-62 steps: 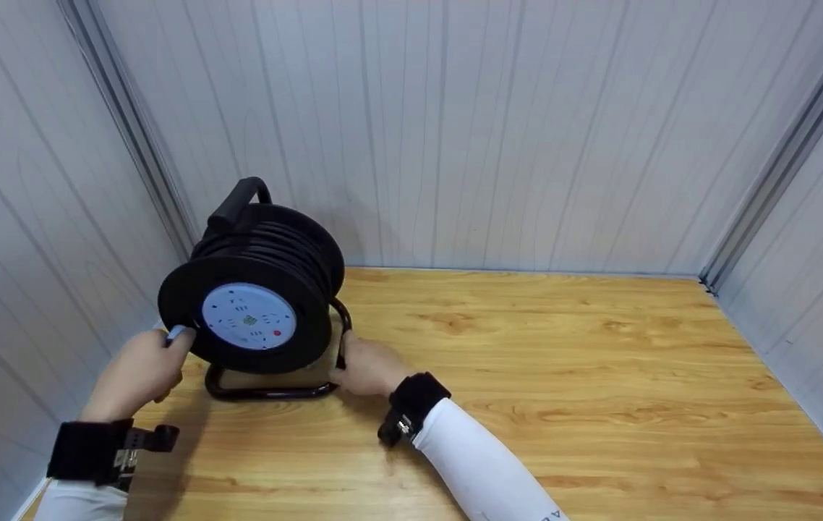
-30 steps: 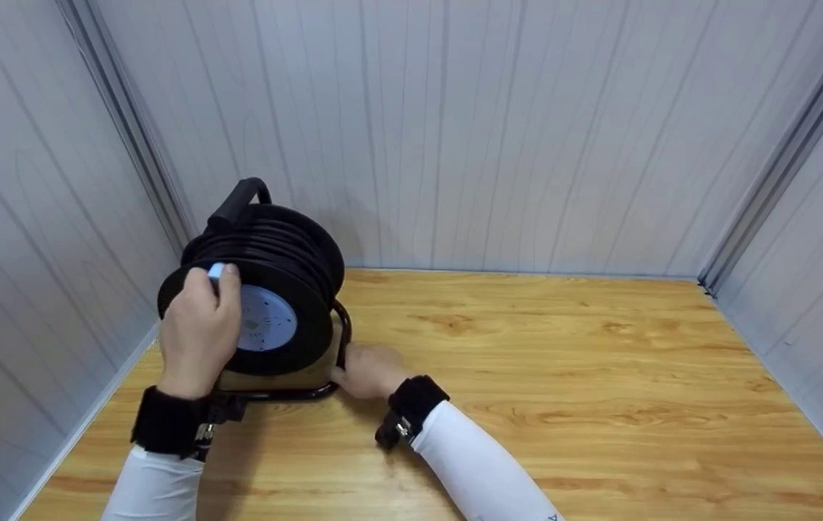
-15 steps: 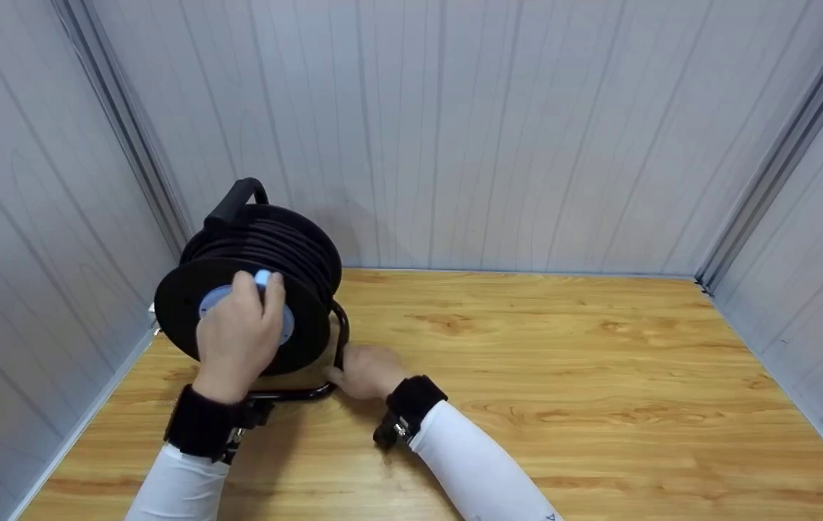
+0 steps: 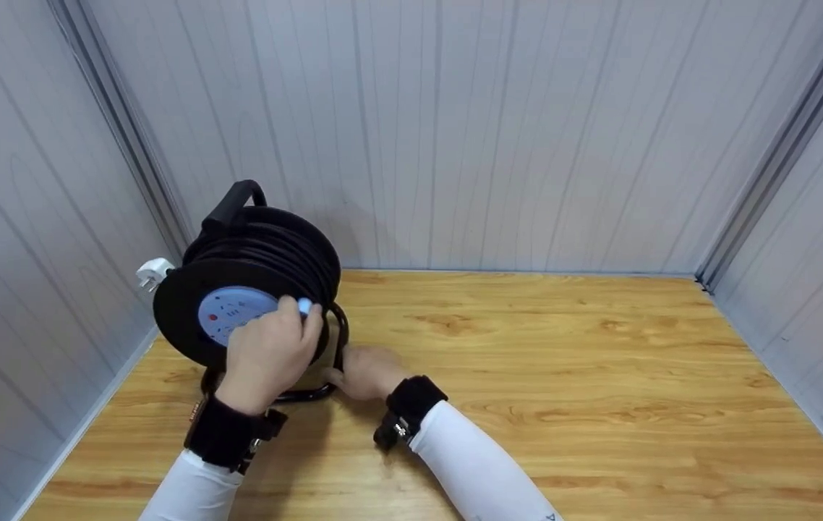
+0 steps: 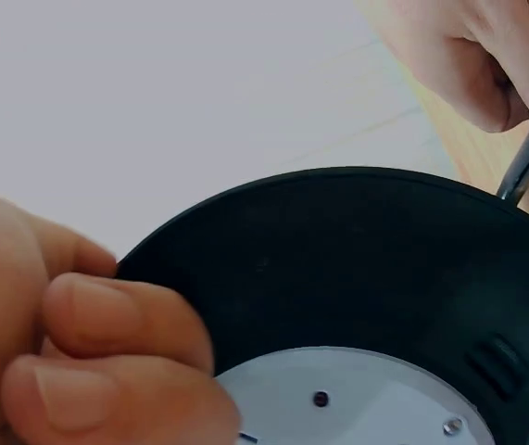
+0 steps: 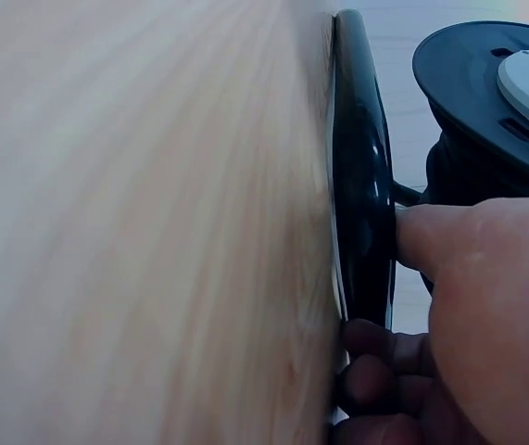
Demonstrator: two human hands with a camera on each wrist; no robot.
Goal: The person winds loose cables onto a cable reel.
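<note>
A black cable reel stands at the left of the table, dark cable wound on its drum. Its front disc carries a pale socket plate, partly covered by my left hand. Thumb and finger of that hand pinch a blue-tipped crank knob at the disc's right side. In the left wrist view curled fingers show beside the black disc; the knob is hidden there. My right hand grips the black tubular stand at its lower right corner, low against the table, as the right wrist view also shows.
A white plug sticks out at the disc's left edge, close to the left wall panel. Above the drum is the reel's carrying handle. Wood-grain tabletop stretches right, up to the back panel.
My left hand has carried the knob from the disc's lower left, up over the top and down to the right. The plug has come into view. My right hand stays on the stand.
</note>
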